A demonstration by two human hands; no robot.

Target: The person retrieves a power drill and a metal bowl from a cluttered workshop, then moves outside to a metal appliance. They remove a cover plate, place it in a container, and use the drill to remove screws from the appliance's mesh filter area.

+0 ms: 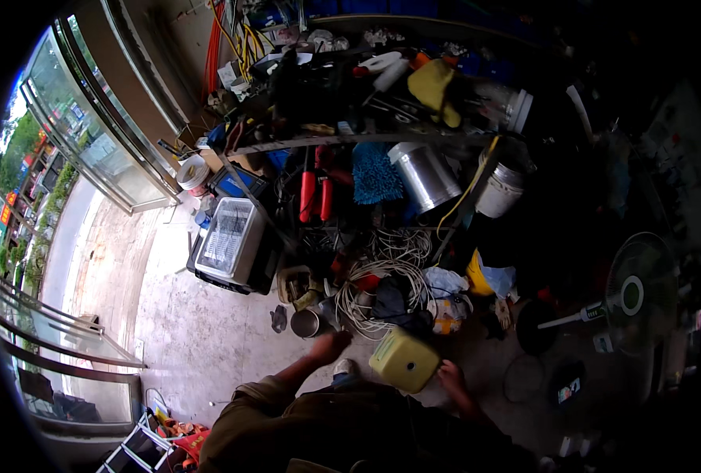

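A yellow, rounded, box-shaped plastic thing [404,361] with a small dark hole in its face is tilted in front of my body. My right hand [450,376] is closed at its right edge, fingers on its side. My left hand [331,348] reaches forward, low over the floor. It is blurred, and its fingers cannot be made out. Just beyond it stands a round metal pot [305,323]. A coil of pale cable [366,288] lies on the floor past both hands. My shoe [346,367] shows between my arms.
A cluttered workbench [319,143] spans the far side, with a metal canister [425,177] and red-handled tool [308,195] beneath. A lidded clear bin [228,236] stands left. At right is a fan [633,293]. Glass doors [90,118] open at left; a ladder [141,443] lies lower left.
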